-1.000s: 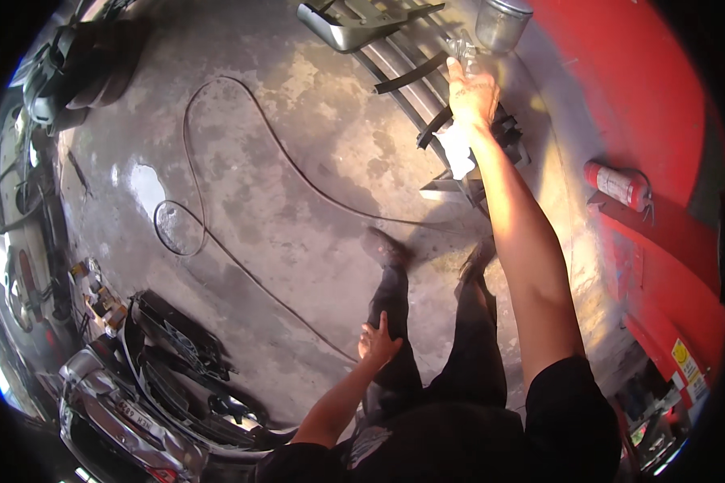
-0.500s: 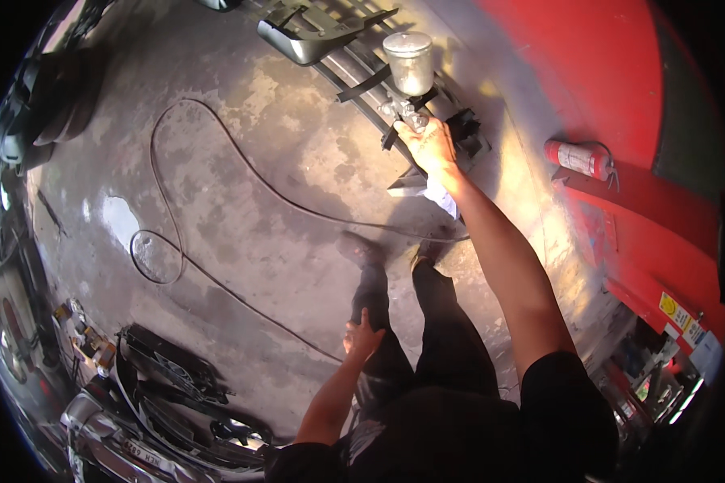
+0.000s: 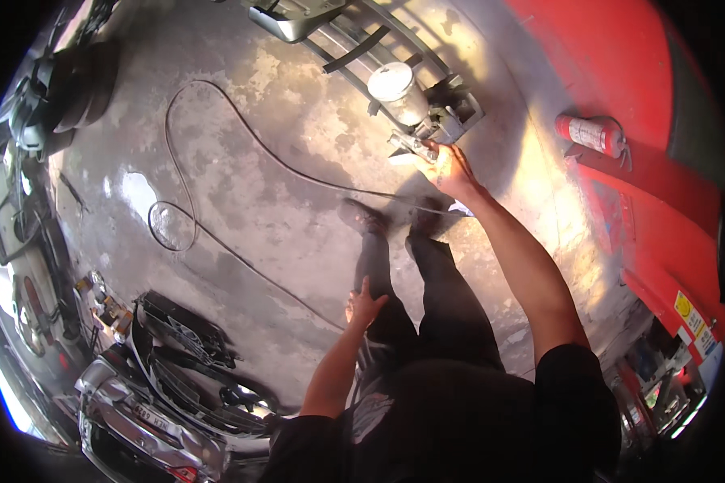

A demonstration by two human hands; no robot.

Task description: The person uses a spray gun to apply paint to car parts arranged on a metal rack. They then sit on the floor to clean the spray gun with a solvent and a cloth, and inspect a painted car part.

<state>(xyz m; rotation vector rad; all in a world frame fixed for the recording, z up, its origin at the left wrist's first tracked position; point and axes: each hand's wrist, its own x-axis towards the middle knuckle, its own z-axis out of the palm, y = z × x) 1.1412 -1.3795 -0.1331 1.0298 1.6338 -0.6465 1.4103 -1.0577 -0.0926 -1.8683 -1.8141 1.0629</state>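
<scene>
My right hand point(image 3: 449, 171) is wrapped round a silver spray gun point(image 3: 415, 146), held out in front of me over the near end of a metal stand. A metal paint cup point(image 3: 398, 92) with a pale round lid sits on top of the gun, leaning to the left. Farther off on the stand lies a dark and silver, shell-shaped vehicle part point(image 3: 298, 22). My left hand point(image 3: 366, 307) rests by my left leg near the knee, thumb and fingers apart, and nothing shows in it. Some white cloth or paper point(image 3: 461, 208) shows below my right wrist.
The stand point(image 3: 353, 50) has long bars and dark cross strips. A thin hose point(image 3: 254, 153) loops over the stained concrete floor point(image 3: 274, 233) and passes by my feet. At right, a red fire extinguisher point(image 3: 592, 135) stands against red bodywork point(image 3: 620, 72). Vehicle parts point(image 3: 189, 330) crowd the lower left.
My right hand has drawn the spray gun back toward me, away from the shell-shaped part, and the cup tilts more. The view has shifted slightly. My left hand stays by my leg.
</scene>
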